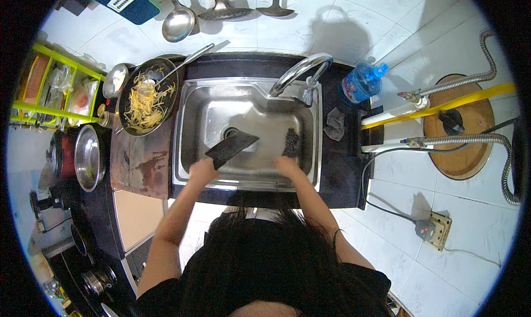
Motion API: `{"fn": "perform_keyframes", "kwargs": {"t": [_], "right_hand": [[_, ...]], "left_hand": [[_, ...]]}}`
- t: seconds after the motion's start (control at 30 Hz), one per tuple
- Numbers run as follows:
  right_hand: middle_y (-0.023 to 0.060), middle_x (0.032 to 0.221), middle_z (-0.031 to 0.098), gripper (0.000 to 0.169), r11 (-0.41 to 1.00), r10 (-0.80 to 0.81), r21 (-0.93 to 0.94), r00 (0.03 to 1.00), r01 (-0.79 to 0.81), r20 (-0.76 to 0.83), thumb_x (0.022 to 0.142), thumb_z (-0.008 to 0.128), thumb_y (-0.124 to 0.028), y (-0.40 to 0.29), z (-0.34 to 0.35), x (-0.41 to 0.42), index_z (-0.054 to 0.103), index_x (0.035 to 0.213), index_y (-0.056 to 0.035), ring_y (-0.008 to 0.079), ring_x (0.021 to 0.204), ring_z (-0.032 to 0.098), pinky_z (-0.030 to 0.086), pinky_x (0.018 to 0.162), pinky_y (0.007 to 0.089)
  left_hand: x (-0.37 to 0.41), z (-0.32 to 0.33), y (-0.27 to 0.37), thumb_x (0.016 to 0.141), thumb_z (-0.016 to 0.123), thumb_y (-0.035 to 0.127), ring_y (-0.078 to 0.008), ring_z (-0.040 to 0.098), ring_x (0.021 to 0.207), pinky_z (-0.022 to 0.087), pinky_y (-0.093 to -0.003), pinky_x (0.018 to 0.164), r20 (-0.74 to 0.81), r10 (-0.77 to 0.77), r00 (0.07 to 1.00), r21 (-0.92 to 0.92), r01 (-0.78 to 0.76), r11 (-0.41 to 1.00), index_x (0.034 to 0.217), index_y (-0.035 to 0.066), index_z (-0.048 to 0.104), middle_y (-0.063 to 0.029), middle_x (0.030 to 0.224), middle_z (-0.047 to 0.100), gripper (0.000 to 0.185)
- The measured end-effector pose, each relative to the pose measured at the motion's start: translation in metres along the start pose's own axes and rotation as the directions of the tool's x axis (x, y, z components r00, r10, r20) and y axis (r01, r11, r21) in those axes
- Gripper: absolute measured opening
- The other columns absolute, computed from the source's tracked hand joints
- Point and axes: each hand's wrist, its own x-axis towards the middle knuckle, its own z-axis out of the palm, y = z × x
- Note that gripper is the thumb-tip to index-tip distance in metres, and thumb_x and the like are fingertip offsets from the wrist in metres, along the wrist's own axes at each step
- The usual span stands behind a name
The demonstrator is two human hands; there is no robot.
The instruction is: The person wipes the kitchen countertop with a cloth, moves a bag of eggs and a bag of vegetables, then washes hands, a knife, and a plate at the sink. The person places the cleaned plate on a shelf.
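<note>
My left hand (204, 170) grips the handle of a dark-bladed cleaver (233, 148). Its broad blade slants up to the right over the stainless steel sink (191, 109), partly in front of the drain (230, 132). On the sink's right side lies a dark, textured scrubbing cloth or pad (291, 142). My right hand (288, 167) is at its near end, over the basin. Blur hides whether those fingers hold it. The chrome faucet (299, 70) arches over the back right corner, and no water stream shows.
Left of the sink, a wok (176, 80) holds yellow shreds and a ladle. A stained board (128, 159) and a metal bowl (90, 157) are nearby. A blue plastic bottle (360, 85) and crumpled grey cloth (334, 125) stand right. A power plug (424, 229) sits in the wall socket.
</note>
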Motion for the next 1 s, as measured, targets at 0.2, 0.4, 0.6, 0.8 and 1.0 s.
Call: {"fn": "perform_keyframes", "kwargs": {"t": [0.2,0.4,0.6,0.8,1.0], "right_hand": [[0.0098,0.121,0.058,0.034,0.689,-0.264,0.722,0.951,0.069,0.161,0.094,0.044,-0.021,-0.073,-0.075,-0.045,0.054,0.123,-0.009,0.0241,0.109,0.056,0.043,0.092,0.0369],[0.0093,0.122,0.057,0.04,0.649,-0.13,0.76,0.99,0.043,0.054,0.095,0.043,-0.025,-0.059,-0.051,-0.053,0.046,0.131,-0.0083,0.0218,0.108,0.056,0.042,0.091,0.0372],[0.0076,0.117,0.059,0.041,0.407,0.065,0.904,0.983,0.133,-0.174,0.095,0.045,-0.032,-0.134,-0.048,-0.171,0.048,0.129,-0.01,0.0185,0.106,0.056,0.042,0.089,0.0317],[0.0074,0.116,0.06,0.039,0.191,0.308,0.951,0.905,0.244,-0.294,0.093,0.043,-0.026,-0.152,0.054,-0.247,0.048,0.128,-0.0095,0.0183,0.102,0.059,0.044,0.085,0.032],[0.0102,0.114,0.06,0.035,0.156,0.448,0.89,0.772,0.429,-0.451,0.094,0.039,-0.015,-0.163,0.098,-0.346,0.049,0.126,-0.0074,0.0182,0.102,0.059,0.045,0.086,0.0311]], "left_hand": [[0.001,-0.057,-0.017,0.077,0.067,0.033,-0.0209,0.06,0.055,0.046,-0.0345,0.049,0.314,0.234,0.92,-0.123,-0.205,0.971,0.075,0.001,0.061,-0.0113,0.062,0.06,0.032],[0.02,-0.055,-0.03,0.08,0.066,0.03,-0.0165,0.052,0.046,0.041,-0.0321,0.043,0.378,0.296,0.877,-0.18,-0.244,0.953,0.077,0.0,0.059,-0.007,0.057,0.055,0.031],[0.052,-0.075,-0.032,0.072,0.069,0.024,-0.022,0.064,0.06,0.05,-0.0381,0.053,0.24,0.442,0.864,0.448,-0.503,0.739,0.077,0.002,0.067,-0.0104,0.073,0.067,0.024],[0.096,-0.071,-0.07,0.07,0.069,0.026,-0.022,0.061,0.05,0.047,-0.0355,0.048,0.312,0.416,0.854,-0.287,-0.333,0.898,0.069,0.001,0.065,-0.0102,0.065,0.065,0.026],[0.052,-0.112,-0.009,0.073,0.068,0.02,-0.0186,0.057,0.043,0.043,-0.0314,0.04,0.265,0.485,0.834,0.21,-0.54,0.815,0.057,-0.001,0.059,-0.0109,0.05,0.057,0.028]]}}
